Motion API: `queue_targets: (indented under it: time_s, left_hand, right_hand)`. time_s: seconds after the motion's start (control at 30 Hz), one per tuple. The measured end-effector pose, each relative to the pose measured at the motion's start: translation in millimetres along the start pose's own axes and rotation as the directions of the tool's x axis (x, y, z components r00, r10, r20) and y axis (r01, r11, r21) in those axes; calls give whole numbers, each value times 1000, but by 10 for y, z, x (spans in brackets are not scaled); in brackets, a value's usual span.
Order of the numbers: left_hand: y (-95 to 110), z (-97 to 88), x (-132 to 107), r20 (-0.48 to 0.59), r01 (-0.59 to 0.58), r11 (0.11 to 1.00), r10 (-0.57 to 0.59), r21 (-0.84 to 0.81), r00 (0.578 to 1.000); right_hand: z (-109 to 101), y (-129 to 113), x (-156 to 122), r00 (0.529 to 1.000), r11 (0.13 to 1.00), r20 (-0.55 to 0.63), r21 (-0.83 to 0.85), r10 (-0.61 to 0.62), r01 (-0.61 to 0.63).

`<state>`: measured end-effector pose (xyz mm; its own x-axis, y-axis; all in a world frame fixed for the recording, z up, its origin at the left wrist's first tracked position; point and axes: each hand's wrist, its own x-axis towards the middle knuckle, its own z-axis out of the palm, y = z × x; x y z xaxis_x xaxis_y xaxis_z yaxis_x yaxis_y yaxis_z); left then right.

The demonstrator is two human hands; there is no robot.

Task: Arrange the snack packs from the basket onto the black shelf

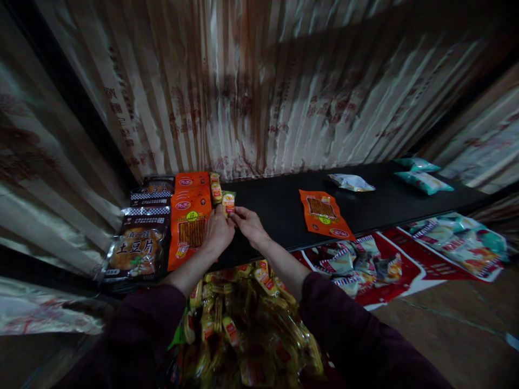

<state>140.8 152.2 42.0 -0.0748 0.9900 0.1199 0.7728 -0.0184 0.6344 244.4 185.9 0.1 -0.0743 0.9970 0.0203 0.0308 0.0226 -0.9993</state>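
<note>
Between my two hands, a small yellow snack packet [228, 202] with a red label stands at the shelf's left part. My left hand [219, 231] grips its left lower side, and my right hand [248, 223] pinches its lower right corner. Just behind it, more yellow packets [215, 188] are lined up by the back edge. To the left of my hands lie overlapping orange snack bags [190, 227]. Below my forearms is a large heap of yellow wrapped packets [231, 329].
Dark potato-chip bags [140, 243] lie at the shelf's left end. One orange bag [324, 213], a white packet [351, 182] and teal bags [424, 181] rest farther right on the black shelf [267, 208]. Snack bags [360, 262] fill red boxes below. A pleated curtain [251, 97] hangs behind.
</note>
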Motion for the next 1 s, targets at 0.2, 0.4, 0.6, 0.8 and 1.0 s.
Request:
queue_targets:
  time_s: [0.2,0.4,0.6,0.8,1.0]
  left_hand:
    - [-10,43,127,-5,26,999,-27,-31,1000]
    - [6,44,232,81,93,989,-84,-111,993]
    - [20,97,305,75,110,990,-104,-84,992]
    - [9,126,392,64,117,992,-114,-51,991]
    - [8,111,424,93,127,992,-125,-20,988]
  right_hand:
    - [20,79,199,999,995,-32,-90,27,-30]
    - [54,181,368,998,982,-61,-188,-11,0]
    - [91,254,466,996,978,-88,-208,-17,-1]
    - [93,282,516,992,947,-109,-319,-70,32]
    - [77,289,513,979,859,-112,-505,-169,90]
